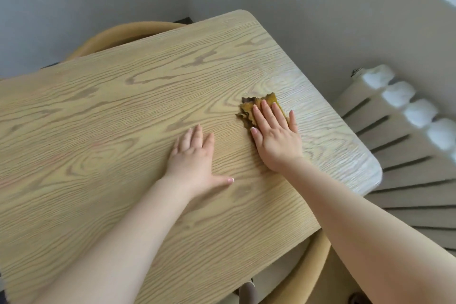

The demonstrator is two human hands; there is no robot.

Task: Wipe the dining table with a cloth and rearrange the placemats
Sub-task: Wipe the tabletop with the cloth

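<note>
matt wood-grain table (123, 111), rumpled cloth (249, 106)

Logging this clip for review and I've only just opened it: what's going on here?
A person is wiping a wooden dining table. The right hand presses a mustard-yellow cloth flat against the tabletop near its far right edge, fingers straight. The left hand rests open on the bare wood beside it, holding nothing. No placemats are in view. A chair is tucked in at the far side, and a radiator stands along the wall to the right.

Head view, steeply down, close over table (98, 118)
</note>
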